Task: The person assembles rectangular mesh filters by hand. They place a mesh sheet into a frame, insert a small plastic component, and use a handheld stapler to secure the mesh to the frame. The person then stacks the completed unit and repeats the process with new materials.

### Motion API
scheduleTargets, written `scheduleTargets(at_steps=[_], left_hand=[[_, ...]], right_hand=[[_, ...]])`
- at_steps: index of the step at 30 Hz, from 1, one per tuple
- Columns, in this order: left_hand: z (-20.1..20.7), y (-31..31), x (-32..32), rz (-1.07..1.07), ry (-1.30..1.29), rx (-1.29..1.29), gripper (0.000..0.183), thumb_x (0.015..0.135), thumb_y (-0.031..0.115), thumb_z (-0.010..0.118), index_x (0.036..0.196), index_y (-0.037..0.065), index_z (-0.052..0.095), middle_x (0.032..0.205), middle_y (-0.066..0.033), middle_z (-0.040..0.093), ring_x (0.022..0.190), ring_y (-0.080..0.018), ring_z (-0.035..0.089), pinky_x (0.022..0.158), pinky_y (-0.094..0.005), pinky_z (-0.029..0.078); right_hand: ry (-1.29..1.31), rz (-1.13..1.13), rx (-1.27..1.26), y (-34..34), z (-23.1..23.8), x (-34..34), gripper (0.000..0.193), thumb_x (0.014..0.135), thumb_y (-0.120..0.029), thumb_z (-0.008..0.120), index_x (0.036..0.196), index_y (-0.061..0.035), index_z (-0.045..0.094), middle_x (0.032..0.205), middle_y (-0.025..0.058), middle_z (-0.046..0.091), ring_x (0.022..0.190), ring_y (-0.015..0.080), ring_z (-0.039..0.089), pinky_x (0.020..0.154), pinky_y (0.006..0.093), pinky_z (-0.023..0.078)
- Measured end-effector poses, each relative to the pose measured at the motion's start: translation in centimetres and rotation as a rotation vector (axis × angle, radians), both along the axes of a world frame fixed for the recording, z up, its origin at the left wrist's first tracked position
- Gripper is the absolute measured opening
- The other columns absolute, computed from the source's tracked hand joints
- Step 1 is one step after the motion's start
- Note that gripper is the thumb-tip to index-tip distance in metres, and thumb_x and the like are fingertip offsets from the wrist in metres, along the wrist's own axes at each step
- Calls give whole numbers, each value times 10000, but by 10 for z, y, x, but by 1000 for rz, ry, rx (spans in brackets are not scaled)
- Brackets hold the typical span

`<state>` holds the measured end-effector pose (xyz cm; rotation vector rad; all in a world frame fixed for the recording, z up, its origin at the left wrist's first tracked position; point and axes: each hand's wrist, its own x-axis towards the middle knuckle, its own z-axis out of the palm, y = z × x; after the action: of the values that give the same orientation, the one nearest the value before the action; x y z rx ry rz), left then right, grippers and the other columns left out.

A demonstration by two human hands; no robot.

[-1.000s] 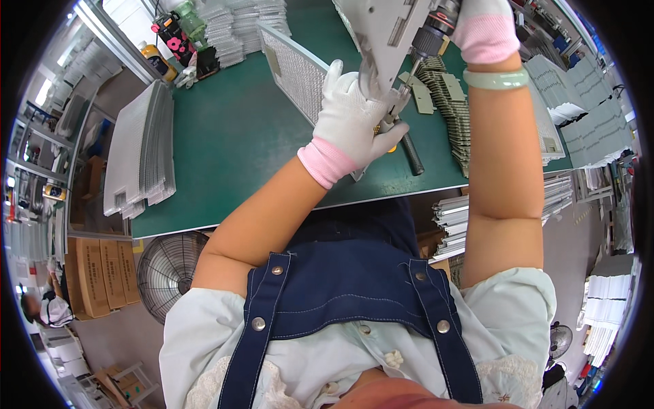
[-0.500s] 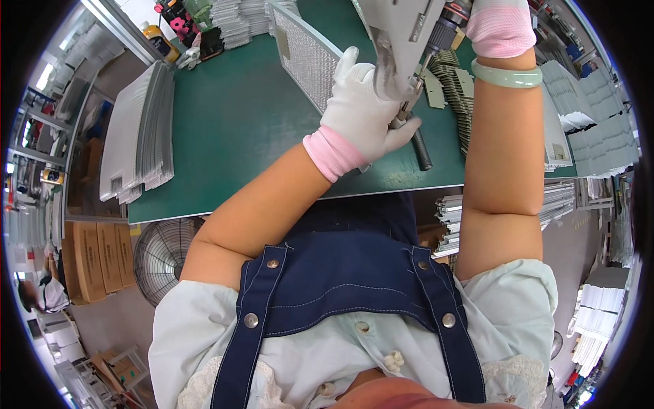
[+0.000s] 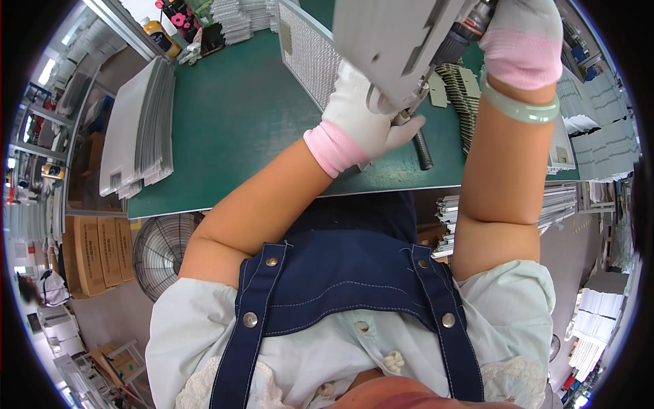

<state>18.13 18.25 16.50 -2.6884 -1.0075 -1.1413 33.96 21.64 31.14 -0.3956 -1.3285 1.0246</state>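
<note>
My left hand [image 3: 364, 112], in a white knit glove with a pink cuff, grips the edge of an upright silver mesh panel [image 3: 303, 51]. Its thumb reaches right beside a small metal fitting [image 3: 403, 117]; the other fingertips are behind a grey slotted metal body [image 3: 392, 41]. At the upper right my gloved right hand [image 3: 524, 37] is closed on a power drill with a black chuck [image 3: 449, 48]; its fingers are partly cut off by the frame's top. The bit's tip area lies by my left hand. A black-gripped rod [image 3: 423, 150] lies just right of my left thumb.
Stacked mesh panels [image 3: 139, 126] stand on the green table [image 3: 225, 129] at left, more white panels [image 3: 245, 17] at the back. A row of small flat plates [image 3: 458, 102] lies right of the drill. A floor fan [image 3: 163, 252] and cardboard boxes [image 3: 99, 255] are below the table's left end.
My right hand has come nearer and to the right with the drill. The grey metal body has come down with it and covers more of my left hand, which has barely shifted.
</note>
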Motion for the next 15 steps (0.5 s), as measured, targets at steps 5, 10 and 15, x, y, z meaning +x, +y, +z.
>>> scheduleTargets(at_steps=[5,10,15], left_hand=[[-2,4,4,-48,-78,80,351,778,357,711,1031,114,694,811,-61,562,830,-300,557,791,-456,440],[31,-25,-11,-83,100,68,353,716,260,666,999,53,700,792,-122,611,824,-317,570,861,-449,425],[-34,-48,-16,-450,411,-31,364,701,413,718,773,59,668,841,-128,587,922,-314,566,897,-444,415]], right_hand=[[121,-3,88,-42,17,-18,238,909,-136,636,1098,7,666,930,64,713,765,148,681,676,265,545],[311,-52,-13,-20,25,18,200,929,-144,619,1091,-32,653,920,57,699,795,163,678,727,287,550],[47,-539,50,-41,37,24,171,913,-207,675,1012,-76,628,803,-5,621,700,85,589,645,228,475]])
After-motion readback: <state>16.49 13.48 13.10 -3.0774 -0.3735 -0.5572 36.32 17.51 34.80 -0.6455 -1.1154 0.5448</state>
